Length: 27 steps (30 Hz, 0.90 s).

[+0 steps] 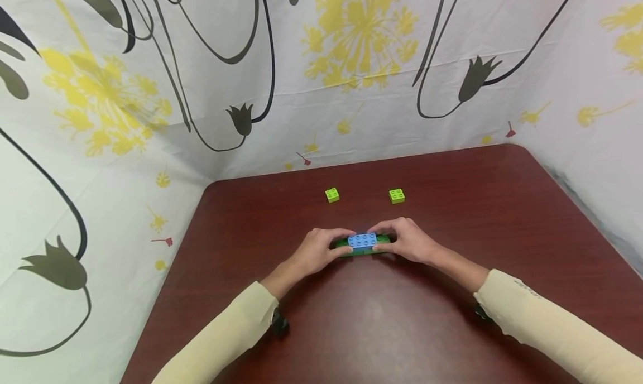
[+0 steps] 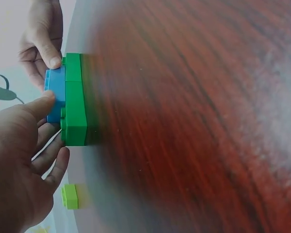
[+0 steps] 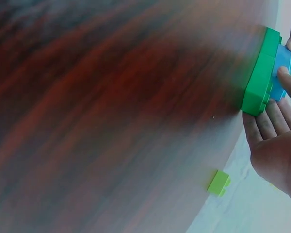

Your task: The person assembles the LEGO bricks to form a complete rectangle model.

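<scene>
A blue brick (image 1: pixel 362 241) with studs on top sits across the middle of a green brick base (image 2: pixel 76 104) on the table. The base shows a seam in the left wrist view, and its ends stick out past the blue brick on both sides. My left hand (image 1: pixel 316 251) pinches the left end of the blue brick, thumb on the near side and fingers behind. At the other end, my right hand (image 1: pixel 411 240) pinches it the same way. Fingertips partly cover both ends of the bricks.
Two small lime-green bricks, one to the left (image 1: pixel 332 195) and one to the right (image 1: pixel 397 196), lie apart beyond my hands. The dark red-brown table (image 1: pixel 372 317) ends at a patterned cloth (image 1: pixel 361 121) behind and at the sides.
</scene>
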Each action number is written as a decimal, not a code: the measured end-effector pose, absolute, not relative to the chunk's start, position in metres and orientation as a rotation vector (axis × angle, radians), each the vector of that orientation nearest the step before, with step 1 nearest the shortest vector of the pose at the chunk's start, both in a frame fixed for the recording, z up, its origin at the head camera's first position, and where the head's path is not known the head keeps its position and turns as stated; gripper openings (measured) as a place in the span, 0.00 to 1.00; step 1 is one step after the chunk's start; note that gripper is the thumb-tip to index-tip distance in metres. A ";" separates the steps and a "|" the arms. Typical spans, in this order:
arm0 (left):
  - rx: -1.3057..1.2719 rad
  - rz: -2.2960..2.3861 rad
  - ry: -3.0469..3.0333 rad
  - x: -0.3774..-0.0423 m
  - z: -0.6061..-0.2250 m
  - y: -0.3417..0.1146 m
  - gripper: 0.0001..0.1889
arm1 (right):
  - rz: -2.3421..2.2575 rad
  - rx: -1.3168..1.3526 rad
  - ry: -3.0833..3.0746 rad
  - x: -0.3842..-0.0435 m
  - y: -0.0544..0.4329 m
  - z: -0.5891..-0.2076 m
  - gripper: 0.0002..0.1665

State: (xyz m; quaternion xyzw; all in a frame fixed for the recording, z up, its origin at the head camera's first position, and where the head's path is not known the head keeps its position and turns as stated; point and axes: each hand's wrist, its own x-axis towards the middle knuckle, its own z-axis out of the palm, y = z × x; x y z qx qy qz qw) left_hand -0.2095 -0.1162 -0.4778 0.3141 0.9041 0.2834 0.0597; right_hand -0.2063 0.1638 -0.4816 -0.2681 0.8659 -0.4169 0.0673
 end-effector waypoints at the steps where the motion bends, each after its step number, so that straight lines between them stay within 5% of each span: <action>1: 0.951 0.852 2.735 -0.210 -0.477 -0.116 0.24 | -1.255 -0.806 2.607 -0.207 0.164 -0.482 0.23; 11: 0.947 0.837 2.714 -0.211 -0.475 -0.118 0.24 | -1.360 -0.829 2.576 -0.220 0.172 -0.471 0.35; 27: 0.940 0.834 2.728 -0.208 -0.478 -0.116 0.26 | -1.344 -0.489 2.852 -0.265 0.197 -0.467 0.47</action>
